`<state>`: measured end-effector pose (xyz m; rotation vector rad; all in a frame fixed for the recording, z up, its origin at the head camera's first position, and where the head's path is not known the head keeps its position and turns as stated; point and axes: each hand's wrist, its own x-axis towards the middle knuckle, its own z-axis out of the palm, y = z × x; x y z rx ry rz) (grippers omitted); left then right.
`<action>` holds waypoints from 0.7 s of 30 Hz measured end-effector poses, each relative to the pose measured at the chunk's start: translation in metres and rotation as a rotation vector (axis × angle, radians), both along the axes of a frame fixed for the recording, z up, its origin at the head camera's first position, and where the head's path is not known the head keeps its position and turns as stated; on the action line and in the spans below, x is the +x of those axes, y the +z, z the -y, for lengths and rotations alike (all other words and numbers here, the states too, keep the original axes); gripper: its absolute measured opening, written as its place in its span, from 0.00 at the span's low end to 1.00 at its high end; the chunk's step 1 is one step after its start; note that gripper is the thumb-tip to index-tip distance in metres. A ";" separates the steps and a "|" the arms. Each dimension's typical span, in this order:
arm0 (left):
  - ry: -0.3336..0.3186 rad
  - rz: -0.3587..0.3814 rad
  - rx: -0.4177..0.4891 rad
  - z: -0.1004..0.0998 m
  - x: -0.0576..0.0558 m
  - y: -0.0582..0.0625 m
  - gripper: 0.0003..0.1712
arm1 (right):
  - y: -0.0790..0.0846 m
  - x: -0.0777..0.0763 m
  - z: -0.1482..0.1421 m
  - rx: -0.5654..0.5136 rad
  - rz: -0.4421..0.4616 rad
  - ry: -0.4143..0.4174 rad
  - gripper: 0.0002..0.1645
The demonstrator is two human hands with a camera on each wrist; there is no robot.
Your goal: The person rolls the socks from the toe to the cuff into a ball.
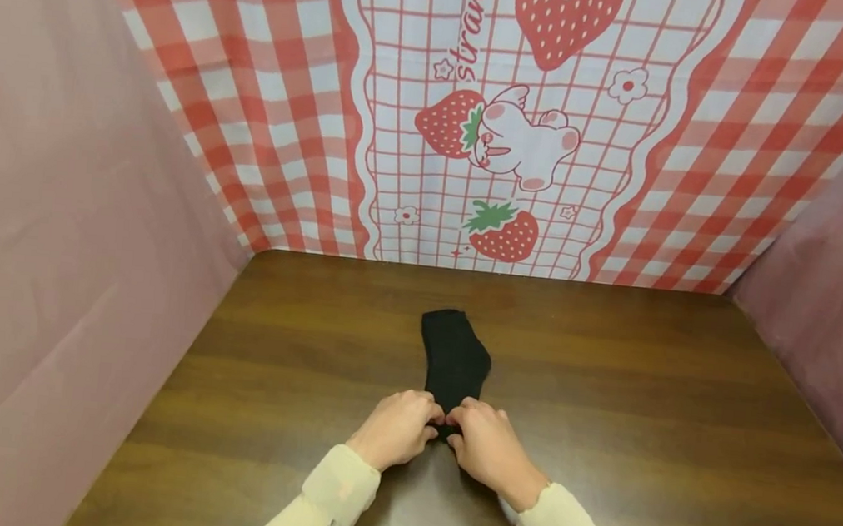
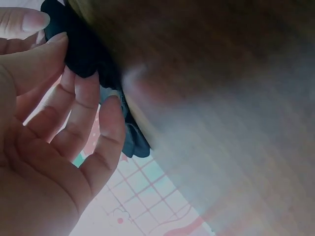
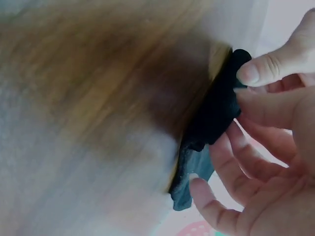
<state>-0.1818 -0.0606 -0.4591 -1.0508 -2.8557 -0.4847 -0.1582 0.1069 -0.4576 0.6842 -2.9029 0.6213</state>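
A black sock (image 1: pixel 454 358) lies on the wooden table, its cuff pointing away from me and its toe end towards me. My left hand (image 1: pixel 395 428) pinches the near end from the left, and my right hand (image 1: pixel 490 446) pinches it from the right, fingertips almost meeting. In the left wrist view the thumb and fingers hold a thick, bunched part of the sock (image 2: pixel 83 46). The right wrist view has the thumb and fingers on a similar rolled-looking part of the sock (image 3: pixel 214 115). Part of the near end is hidden under the fingers.
The brown wooden table (image 1: pixel 293 352) reaches back to a red-and-white checked cloth (image 1: pixel 293 101) with strawberry prints. Pink fabric walls stand at the left (image 1: pixel 79 225) and right (image 1: pixel 839 224). Pale sleeves (image 1: pixel 341 490) cover both forearms.
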 end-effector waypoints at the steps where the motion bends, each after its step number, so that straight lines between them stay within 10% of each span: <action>1: 0.003 0.006 0.002 0.000 0.000 -0.001 0.03 | 0.000 0.001 0.000 -0.001 -0.025 0.002 0.08; 21: 0.001 0.060 0.011 -0.001 -0.004 0.000 0.05 | -0.005 0.013 0.004 0.090 -0.172 0.001 0.09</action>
